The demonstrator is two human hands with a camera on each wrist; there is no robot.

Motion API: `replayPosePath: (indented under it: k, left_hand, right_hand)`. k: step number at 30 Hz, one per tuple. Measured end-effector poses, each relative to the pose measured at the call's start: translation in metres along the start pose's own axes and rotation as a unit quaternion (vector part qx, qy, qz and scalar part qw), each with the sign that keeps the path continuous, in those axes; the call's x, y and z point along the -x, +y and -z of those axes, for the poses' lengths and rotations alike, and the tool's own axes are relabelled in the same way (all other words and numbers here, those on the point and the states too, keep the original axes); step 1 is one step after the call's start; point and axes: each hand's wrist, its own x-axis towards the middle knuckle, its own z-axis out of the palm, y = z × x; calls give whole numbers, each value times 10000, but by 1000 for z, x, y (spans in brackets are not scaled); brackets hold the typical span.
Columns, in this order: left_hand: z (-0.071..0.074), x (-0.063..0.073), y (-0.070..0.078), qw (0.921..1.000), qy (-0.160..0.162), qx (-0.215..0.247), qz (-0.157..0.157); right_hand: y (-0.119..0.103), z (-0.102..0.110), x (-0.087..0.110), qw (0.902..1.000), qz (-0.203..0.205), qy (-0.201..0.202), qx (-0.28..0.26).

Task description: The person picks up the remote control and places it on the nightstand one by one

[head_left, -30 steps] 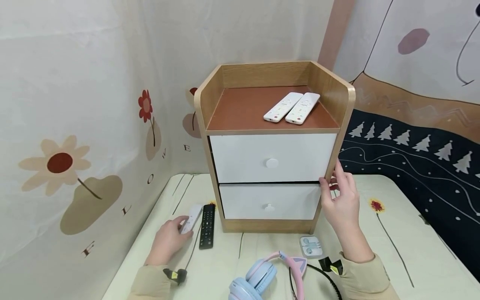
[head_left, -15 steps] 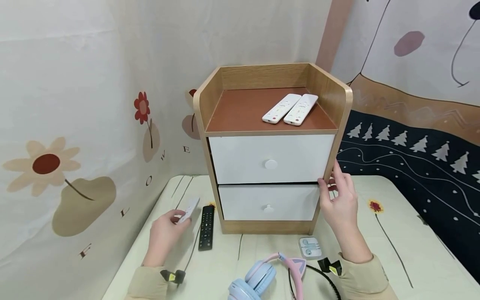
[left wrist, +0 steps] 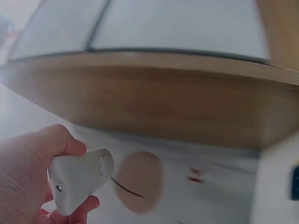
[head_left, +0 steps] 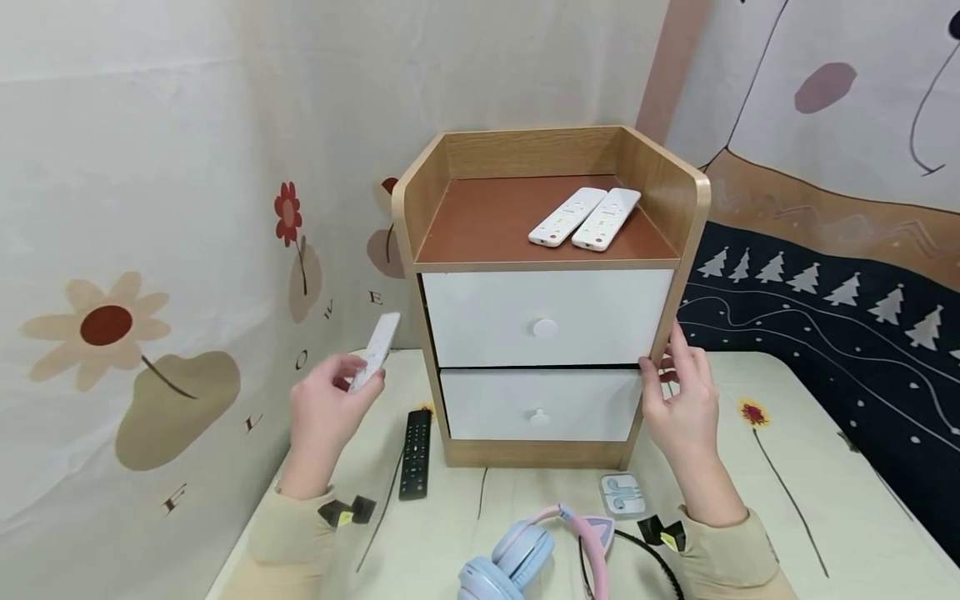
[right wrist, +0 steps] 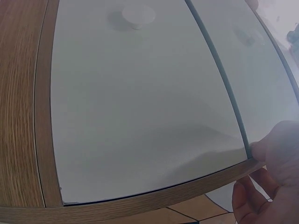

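My left hand point(head_left: 326, 408) pinches a white remote control point(head_left: 377, 346) between thumb and fingers, raised over the left of the table, beside the small drawer cabinet point(head_left: 536, 454). The left wrist view shows the end of this remote close up, with the cabinet's wooden side behind it. At the cabinet's right side, my right hand point(head_left: 682, 408) grips the edge, thumb at the front and fingers along the side; the right wrist view shows this by the gap between the two white drawers. Two more white remotes point(head_left: 567, 217) lie side by side on the brown cabinet top.
A black remote point(head_left: 415, 454) lies left of the cabinet's base. In front are an earphone case point(head_left: 622, 494) and blue-and-pink headphones point(head_left: 521, 554) with a black cable. Patterned cloth walls point(head_left: 187, 208) stand at the left and behind.
My left hand has lifted the white remote up from the table beside the black remote, tilting it more upright. The right hand stays at the cabinet's edge.
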Motion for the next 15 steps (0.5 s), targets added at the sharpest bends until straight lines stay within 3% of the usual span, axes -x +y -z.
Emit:
replayPosePath:
  k: [8,15]
  left_hand:
    - [31,-22,60,9919,794,248,-957]
    - [55,-39,102,9772,1449,759,-1355]
  right_hand:
    - [-1,0,1,9999,109,97,-30]
    - [1,0,1,9999,113,89,-11]
